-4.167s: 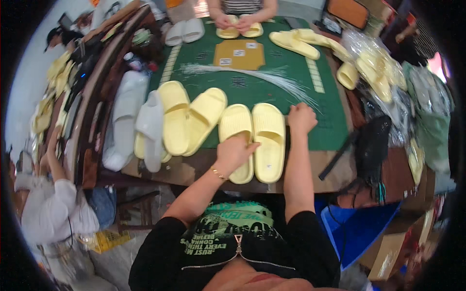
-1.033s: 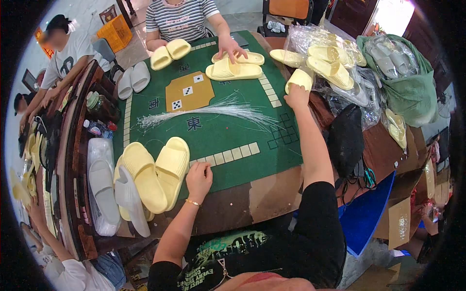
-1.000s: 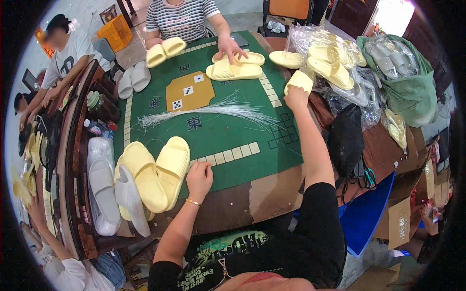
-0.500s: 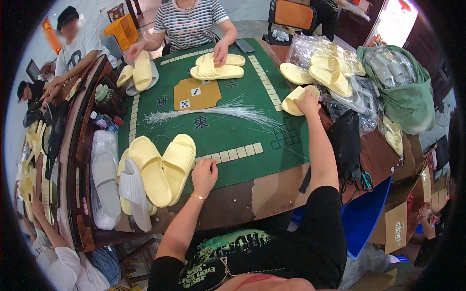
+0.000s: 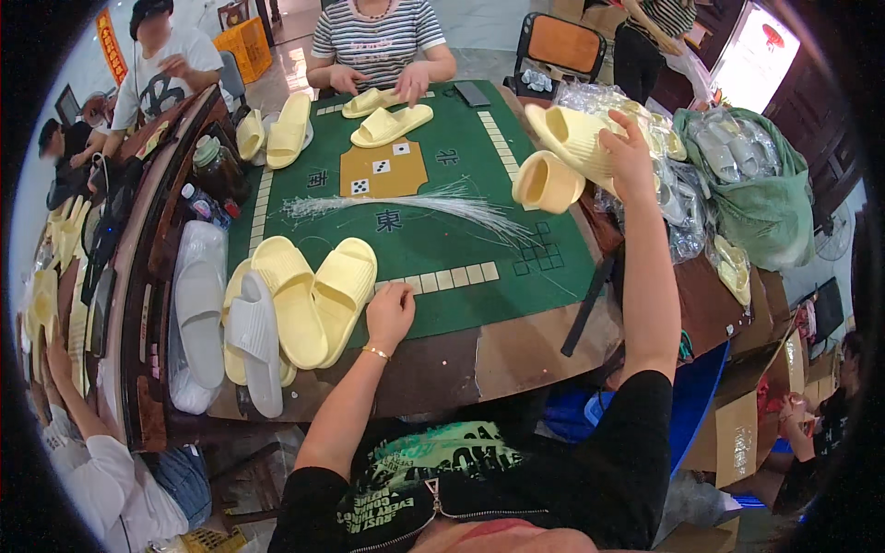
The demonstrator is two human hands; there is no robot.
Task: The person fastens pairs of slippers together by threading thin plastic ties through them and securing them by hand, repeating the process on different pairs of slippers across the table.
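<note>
While a pair of yellow slippers (image 5: 564, 158) is gripped aloft by the right hand (image 5: 625, 152), the left hand (image 5: 391, 313) rests loosely curled, empty, beside finished pairs (image 5: 309, 297) stacked on the worktop (image 5: 516, 332); more seemingly remain.

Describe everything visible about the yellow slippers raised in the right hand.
The pale yellow foam slide slippers are a pair, lifted clear of the green felt table at its right edge. One shows its ribbed sole, tilted; the other hangs below it, its open strap end facing the camera. The right hand grips the upper one from the right side.
</note>
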